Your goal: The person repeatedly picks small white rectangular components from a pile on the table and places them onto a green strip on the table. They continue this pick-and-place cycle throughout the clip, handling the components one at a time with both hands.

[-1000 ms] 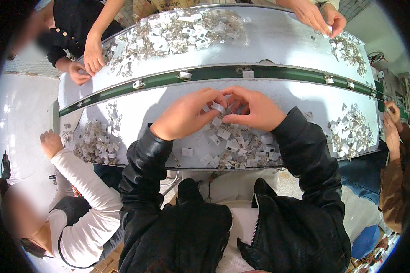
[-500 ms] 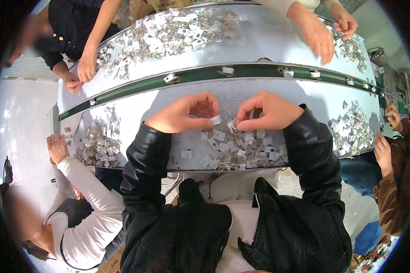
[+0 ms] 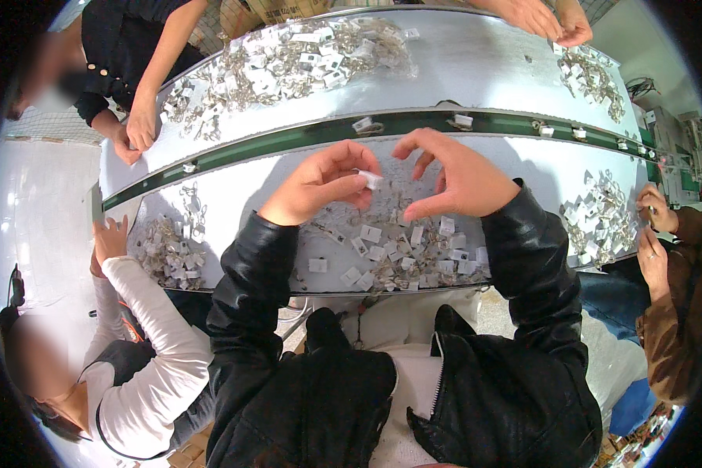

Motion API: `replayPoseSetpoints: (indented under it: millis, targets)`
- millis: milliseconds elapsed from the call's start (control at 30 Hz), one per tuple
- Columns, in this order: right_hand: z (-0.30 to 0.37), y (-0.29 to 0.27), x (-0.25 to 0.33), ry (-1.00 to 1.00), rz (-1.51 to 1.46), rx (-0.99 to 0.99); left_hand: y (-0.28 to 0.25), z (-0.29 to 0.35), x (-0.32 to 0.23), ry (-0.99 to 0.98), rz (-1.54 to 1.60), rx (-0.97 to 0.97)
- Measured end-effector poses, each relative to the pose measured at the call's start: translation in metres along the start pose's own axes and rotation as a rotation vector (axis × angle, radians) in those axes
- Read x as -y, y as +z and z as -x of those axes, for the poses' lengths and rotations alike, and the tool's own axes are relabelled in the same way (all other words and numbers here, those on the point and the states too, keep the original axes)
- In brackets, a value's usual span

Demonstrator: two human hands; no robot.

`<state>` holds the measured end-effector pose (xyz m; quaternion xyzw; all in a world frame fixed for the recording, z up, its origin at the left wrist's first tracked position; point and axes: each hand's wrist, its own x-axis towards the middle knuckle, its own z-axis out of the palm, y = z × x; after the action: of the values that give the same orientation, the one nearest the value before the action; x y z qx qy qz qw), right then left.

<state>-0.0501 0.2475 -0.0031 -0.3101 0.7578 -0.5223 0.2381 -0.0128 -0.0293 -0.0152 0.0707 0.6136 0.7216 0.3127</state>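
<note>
Between the thumb and fingers of my left hand [image 3: 320, 183] is a small white block-shaped part [image 3: 371, 180], held above the table. My right hand [image 3: 456, 175] is a short way to its right, thumb and fingers spread apart with nothing between them. Below both hands, a loose heap of small white parts [image 3: 413, 253] with thin metallic pieces among them lies near the table's front edge. One white part [image 3: 317, 265] rests by itself to the left of this heap.
A green conveyor strip [image 3: 288, 139] carrying spaced white parts [image 3: 366, 125] crosses beyond my hands. Bigger heaps [image 3: 304, 62] lie past it, with more piles at left [image 3: 168, 253] and right [image 3: 600, 218]. Co-workers' hands [image 3: 142, 125] work around the table.
My right hand has opened and lifted away from the heap. My left hand has moved slightly farther out with the white part. Parts on the conveyor have shifted.
</note>
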Motion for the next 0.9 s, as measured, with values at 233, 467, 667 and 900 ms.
replayPoseSetpoints:
  millis: [233,467,667,900]
  targets:
    - [-0.016,0.013,-0.025,0.088,-0.017,-0.236,0.008,-0.016,0.015,0.100,-0.183,-0.272]
    - [-0.024,0.020,-0.043,-0.050,0.353,-0.341,0.016,-0.020,0.013,0.376,-1.114,-0.426]
    - [-0.028,0.022,-0.049,-0.217,0.316,-0.262,0.026,-0.019,0.015,0.322,-0.958,-0.339]
    - [-0.025,0.026,-0.044,-0.150,0.130,-0.240,0.030,-0.023,0.017,0.441,-1.107,-0.421]
